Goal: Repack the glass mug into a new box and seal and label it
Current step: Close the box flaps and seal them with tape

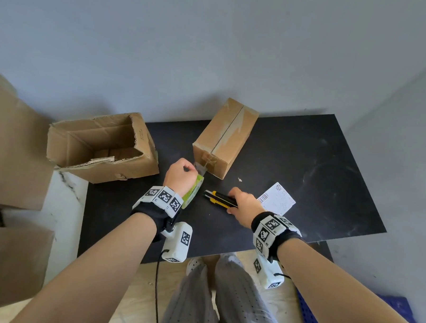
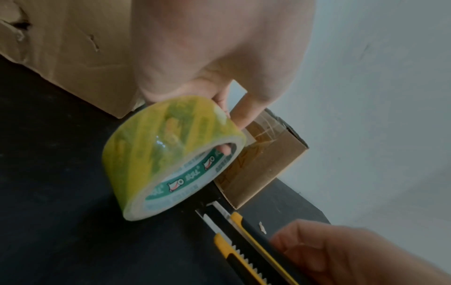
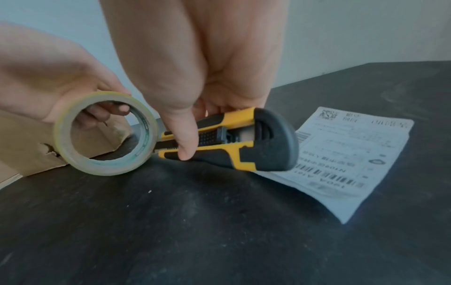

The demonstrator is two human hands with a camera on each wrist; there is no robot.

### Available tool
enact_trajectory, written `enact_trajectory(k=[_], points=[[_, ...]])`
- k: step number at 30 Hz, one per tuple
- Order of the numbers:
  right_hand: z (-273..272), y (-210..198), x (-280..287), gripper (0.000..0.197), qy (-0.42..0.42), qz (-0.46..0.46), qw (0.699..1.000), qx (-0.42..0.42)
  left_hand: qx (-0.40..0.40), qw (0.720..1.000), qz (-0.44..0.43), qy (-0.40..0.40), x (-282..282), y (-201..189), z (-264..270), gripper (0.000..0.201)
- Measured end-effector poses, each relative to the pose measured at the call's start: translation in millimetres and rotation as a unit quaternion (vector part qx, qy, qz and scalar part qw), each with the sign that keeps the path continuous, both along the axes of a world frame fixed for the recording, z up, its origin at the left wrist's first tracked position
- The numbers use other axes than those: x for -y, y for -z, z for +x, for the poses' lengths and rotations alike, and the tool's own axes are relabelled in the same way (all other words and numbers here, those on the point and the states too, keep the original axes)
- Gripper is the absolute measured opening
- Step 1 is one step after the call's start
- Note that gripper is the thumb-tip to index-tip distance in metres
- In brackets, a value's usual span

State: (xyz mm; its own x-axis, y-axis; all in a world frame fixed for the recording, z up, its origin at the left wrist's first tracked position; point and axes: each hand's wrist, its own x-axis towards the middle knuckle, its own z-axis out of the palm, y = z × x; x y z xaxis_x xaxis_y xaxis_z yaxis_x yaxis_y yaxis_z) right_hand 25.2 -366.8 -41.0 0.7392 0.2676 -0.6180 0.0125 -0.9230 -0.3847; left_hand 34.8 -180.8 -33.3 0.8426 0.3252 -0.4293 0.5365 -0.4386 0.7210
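A closed brown box (image 1: 224, 137) with clear tape along its top seam lies on the black table (image 1: 317, 167). My left hand (image 1: 180, 174) grips a roll of yellow-green tape (image 1: 193, 191) just in front of the box's near end; a strip of clear tape runs from the roll to that end. In the left wrist view the fingers go through the core of the roll (image 2: 171, 156). My right hand (image 1: 244, 203) grips a yellow and black utility knife (image 1: 221, 198) lying low over the table, its tip toward the roll. The knife (image 3: 231, 142) shows close in the right wrist view. No mug is visible.
An open, torn cardboard box (image 1: 101, 145) stands at the table's left edge. A white shipping label (image 1: 276, 198) lies on the table right of my right hand. Larger cartons (image 1: 12, 151) stack at the far left. A wall stands behind the table.
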Motion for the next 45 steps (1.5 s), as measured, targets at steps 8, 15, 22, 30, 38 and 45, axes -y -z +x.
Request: enact_trajectory(k=[8,15,22,30,38,45], points=[[-1,12,4,0.038,-0.032,-0.01,0.999,0.031,-0.003,0.998,-0.054,-0.018,-8,-8,-14,0.01],[5,-10,2,0.035,-0.036,0.068,0.972,0.22,0.02,0.996,-0.092,-0.004,-8,-22,-24,0.01],[43,-47,-22,0.07,-0.12,0.023,0.938,0.324,0.03,0.997,-0.072,0.024,-18,-34,-36,0.009],[68,-52,-30,0.073,-0.181,-0.038,0.954,0.237,0.019,0.996,-0.076,0.034,-22,-41,-41,0.009],[90,-43,15,0.078,-0.269,-0.019,0.929,0.254,0.006,0.996,-0.076,0.038,-7,-48,-23,0.009],[108,-47,39,0.086,-0.261,0.048,0.944,0.197,0.009,0.995,-0.084,0.046,18,-50,-6,0.011]])
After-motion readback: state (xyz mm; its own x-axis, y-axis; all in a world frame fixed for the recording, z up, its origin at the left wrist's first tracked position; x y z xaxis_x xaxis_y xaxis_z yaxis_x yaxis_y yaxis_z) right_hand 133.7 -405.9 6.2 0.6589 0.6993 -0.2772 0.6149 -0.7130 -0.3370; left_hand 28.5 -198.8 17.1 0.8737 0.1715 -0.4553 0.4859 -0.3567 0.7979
